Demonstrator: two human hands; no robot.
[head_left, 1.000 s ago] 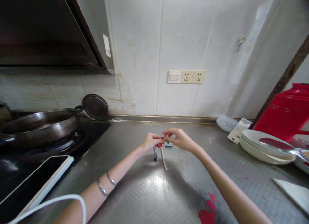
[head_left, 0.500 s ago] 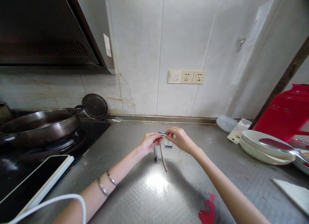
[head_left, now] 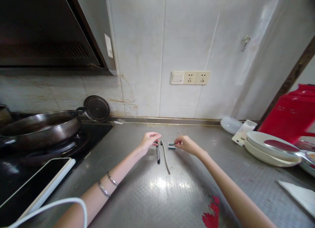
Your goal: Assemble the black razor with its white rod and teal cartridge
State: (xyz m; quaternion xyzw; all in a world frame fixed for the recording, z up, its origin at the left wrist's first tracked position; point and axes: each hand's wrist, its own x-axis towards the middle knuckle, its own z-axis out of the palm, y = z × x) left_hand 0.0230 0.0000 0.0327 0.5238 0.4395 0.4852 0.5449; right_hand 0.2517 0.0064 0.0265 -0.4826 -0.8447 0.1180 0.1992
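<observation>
Two thin handles lie on the steel counter [head_left: 152,198]: a dark one [head_left: 157,154] and a pale grey one [head_left: 165,156]. My left hand [head_left: 149,140] is curled over the top of the dark handle, fingertips touching it. My right hand [head_left: 186,144] pinches a small green-and-white cartridge [head_left: 171,144] just to the right of the grey handle, low over the counter. A second small cartridge piece seems to lie under it; I cannot separate the two.
A dark wok [head_left: 39,124] sits on the stove at left, with a tablet [head_left: 36,185] and white cable in front. Stacked white plates [head_left: 268,149] with a ladle, a red jug [head_left: 292,114] and a white paper [head_left: 299,195] stand at right. A red stain [head_left: 211,215] marks the counter.
My hands were together above the handles, holding the small green piece between them. They have moved apart and down: the right carried the piece rightward, the left dropped onto the dark handle.
</observation>
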